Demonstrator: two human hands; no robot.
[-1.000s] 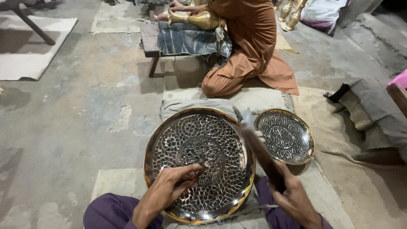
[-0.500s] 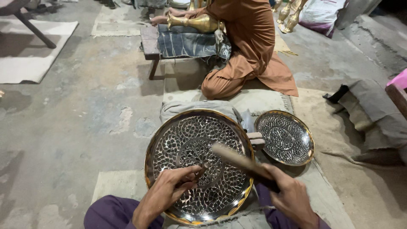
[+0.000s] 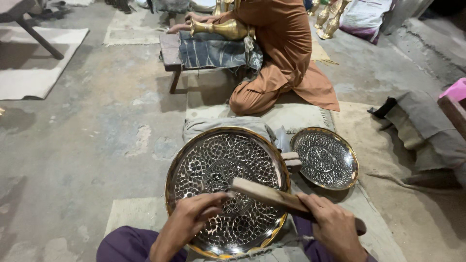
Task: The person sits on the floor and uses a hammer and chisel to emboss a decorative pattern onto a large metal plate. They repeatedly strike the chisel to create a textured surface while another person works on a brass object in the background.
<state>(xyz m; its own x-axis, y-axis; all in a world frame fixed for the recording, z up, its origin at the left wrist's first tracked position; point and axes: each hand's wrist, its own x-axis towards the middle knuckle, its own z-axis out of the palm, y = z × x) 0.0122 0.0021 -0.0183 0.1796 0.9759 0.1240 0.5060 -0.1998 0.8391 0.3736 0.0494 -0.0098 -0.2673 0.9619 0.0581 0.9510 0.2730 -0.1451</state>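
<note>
Chasing a patterned metal tray (image 3: 228, 179) with punch and wooden mallet (image 3: 286, 201).
Our left hand (image 3: 191, 223) pinches the punch upright; right hand (image 3: 332, 228) grips the mallet; we strike squarely.

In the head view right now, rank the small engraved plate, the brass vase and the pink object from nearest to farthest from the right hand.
1. Small engraved plate, just beyond the right hand.
2. Pink object, at the right edge.
3. Brass vase, at the top, on the low bench.

Two engraved metal trays (image 3: 228, 189) (image 3: 324, 157), one wooden mallet (image 3: 276, 196), one brass vase (image 3: 221, 29), one low bench (image 3: 170, 56).
</note>
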